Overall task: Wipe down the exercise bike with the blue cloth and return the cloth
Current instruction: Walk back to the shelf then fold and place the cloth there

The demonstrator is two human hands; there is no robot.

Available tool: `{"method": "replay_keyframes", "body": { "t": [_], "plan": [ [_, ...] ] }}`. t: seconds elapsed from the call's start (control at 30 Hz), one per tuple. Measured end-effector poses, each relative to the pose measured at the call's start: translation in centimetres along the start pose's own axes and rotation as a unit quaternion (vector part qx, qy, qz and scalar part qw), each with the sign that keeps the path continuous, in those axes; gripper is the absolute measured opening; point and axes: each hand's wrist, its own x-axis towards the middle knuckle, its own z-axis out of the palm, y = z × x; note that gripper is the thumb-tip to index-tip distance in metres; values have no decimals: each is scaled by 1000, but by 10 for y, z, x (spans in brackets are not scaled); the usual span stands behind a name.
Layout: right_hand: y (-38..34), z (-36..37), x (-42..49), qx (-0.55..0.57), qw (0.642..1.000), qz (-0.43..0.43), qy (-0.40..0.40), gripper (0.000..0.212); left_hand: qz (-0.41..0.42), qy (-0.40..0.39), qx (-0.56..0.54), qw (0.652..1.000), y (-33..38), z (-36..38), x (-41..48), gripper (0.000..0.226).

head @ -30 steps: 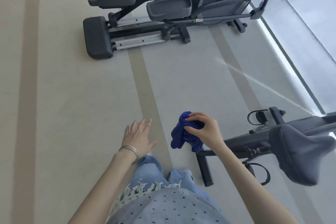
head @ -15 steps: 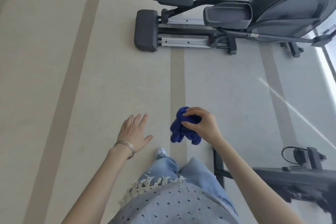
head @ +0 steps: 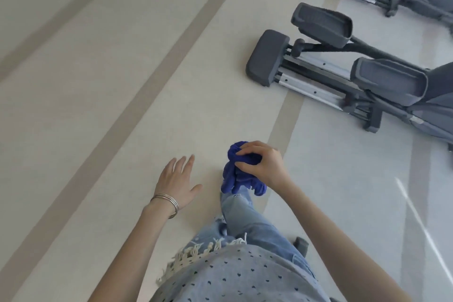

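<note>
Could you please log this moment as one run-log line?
right hand: grips crumpled blue fabric cloth | left hand: fingers spread, holds nothing | nearby: dark grey elliptical trainer on pale striped floor

A deep, vivid blue is seen on the cloth (head: 235,179), plain all over. The floor (head: 98,95) is laid out in pale cream, crossed by broad stripes (head: 81,180) of darker tan, and toward the right it is washed to a cool grey-white. Dark charcoal grey is worn by the elliptical machine (head: 267,56), its rails (head: 306,91) picked out in bright silver. Light, faded blue is seen on the jeans (head: 252,225). The top (head: 240,277) is coloured a soft grey-blue and scattered with small dark marks, and its hem is edged with an off-white fringe (head: 196,252). Thin silver bangles (head: 169,201) are caught too.
</note>
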Motion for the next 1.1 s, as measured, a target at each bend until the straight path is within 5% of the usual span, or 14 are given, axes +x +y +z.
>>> {"method": "replay_keyframes", "body": {
  "t": [0.7,1.1],
  "plan": [
    [-79,43,213,-42,959,-151,-235,18,-217,70,-56,972,-64,-88,83,80],
    [-130,93,301,-45,941,-185,-278,19,-265,80,-63,959,-132,-122,109,78]
  ]
}}
